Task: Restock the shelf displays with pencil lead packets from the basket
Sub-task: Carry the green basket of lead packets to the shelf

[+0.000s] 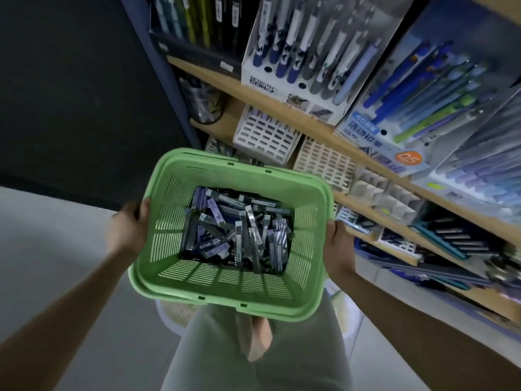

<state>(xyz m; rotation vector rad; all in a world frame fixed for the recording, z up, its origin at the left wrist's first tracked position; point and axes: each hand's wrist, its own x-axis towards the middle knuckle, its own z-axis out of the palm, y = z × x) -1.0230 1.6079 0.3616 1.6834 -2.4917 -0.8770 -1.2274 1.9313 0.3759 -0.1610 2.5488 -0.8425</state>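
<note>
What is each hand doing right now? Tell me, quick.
Left hand: grips the left rim of the green basket.
Right hand: grips its right rim.

Green plastic basket: rectangular, slotted walls and floor, open top, carried in the air just beside the shelving. The left hand grips its left rim, the right hand its right rim. Pencil lead packets: slim, flat, black, grey and purple, heaped loose and crisscross on the basket floor. Shelf displays: white and beige slotted racks, side by side on a lower wooden shelf.
</note>
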